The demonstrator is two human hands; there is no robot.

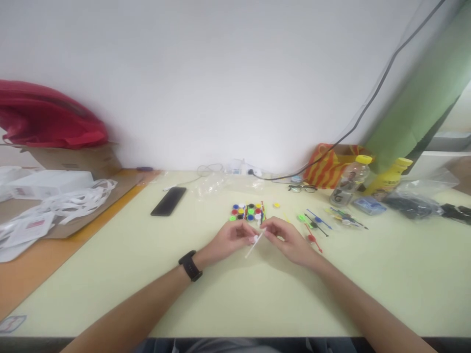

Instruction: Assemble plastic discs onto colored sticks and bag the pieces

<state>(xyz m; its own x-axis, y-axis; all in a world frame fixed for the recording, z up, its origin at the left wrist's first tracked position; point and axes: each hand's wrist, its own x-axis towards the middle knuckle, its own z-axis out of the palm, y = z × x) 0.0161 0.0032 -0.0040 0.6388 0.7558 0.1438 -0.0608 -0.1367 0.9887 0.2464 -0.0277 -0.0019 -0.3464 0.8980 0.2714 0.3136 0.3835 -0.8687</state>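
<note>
One small white piece [255, 239] is pinched at the fingertips of your left grip [228, 241], while your right grip [289, 241] has thumb and fingers brought together at the upper end of a slim white rod [253, 247]. Judged by its look, the rod is light, fairly stiff plastic, likely smooth enough to slide under dry fingers and thin enough to snap if bent sharply; a gentle hold close to its upper end should suit it best. From the right grip the rod slants down toward you and leftward, its lower end free, passing just beside your left thumb tip. Whether rod and piece are joined cannot be told. Both are held above the bench [221, 309]. Just beyond the grips lie coloured discs [250, 217] in rows, with a lone yellow disc [276, 205] to their right. Right of your right grip lie a red arrow [312, 239], a blue arrow [319, 219] and, farther out, similar parts [346, 218]. A dark phone [168, 201] lies leftward, well apart.
</note>
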